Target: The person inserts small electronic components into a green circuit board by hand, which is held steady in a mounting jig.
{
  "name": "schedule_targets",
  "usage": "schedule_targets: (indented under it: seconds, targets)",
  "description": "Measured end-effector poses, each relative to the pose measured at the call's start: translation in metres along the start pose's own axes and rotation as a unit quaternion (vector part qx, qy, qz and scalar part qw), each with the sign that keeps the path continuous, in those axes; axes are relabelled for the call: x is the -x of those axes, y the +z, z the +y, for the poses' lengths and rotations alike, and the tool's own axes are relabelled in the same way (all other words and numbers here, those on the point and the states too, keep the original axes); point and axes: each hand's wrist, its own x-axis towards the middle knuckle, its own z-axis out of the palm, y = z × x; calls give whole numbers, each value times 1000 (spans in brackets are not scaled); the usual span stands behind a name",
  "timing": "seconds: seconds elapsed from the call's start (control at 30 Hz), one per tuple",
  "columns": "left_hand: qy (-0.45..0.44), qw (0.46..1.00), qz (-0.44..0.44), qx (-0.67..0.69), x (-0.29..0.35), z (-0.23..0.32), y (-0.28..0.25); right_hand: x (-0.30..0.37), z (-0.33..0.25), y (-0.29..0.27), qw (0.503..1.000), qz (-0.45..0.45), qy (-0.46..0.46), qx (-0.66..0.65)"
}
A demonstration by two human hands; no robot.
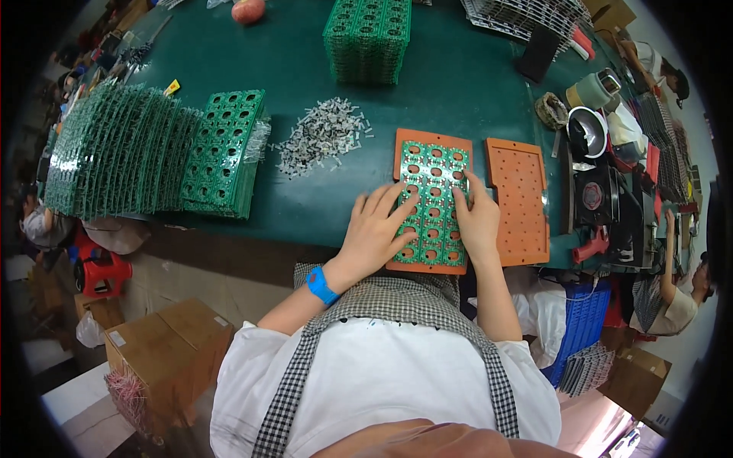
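Observation:
A green circuit board panel (434, 172) with rows of round holes lies in an orange fixture plate (403, 136) near the table's front edge. My left hand (374, 233) rests on the panel's left side, fingers spread and thumb near its lower part. On the panel's right edge lie the fingertips of my right hand (479, 221), fingers apart. Neither hand grips anything. Just right of my right hand is a second orange plate (519, 202) dotted with small holes. Left of the panel, a heap of small pale parts (321, 137) is spread on the table.
Stacked green panels (221, 156) and a leaning row of panels (114, 153) stand at the left. Another panel stack (366, 46) is at the back of the green table (290, 57). A black phone-like slab (538, 55), bowl (586, 131) and red-handled tool (592, 244) lie right.

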Motion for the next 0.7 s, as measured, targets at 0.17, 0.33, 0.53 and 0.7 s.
schedule_targets:
  seconds: [0.17,0.33,0.53,0.7]
  targets:
    - [54,997,-37,-31,-12,-16,7,-11,-14,-7,989,-42,12,139]
    - [11,1000,-21,3,-14,-14,-10,-10,-22,1,942,-103,-264,181]
    - [31,950,167,263,-95,-36,-135,-119,-33,-14,946,-182,-69,-258]
    - [-127,838,283,449,-237,-145,-165,-228,-112,20,842,-121,108,-515]
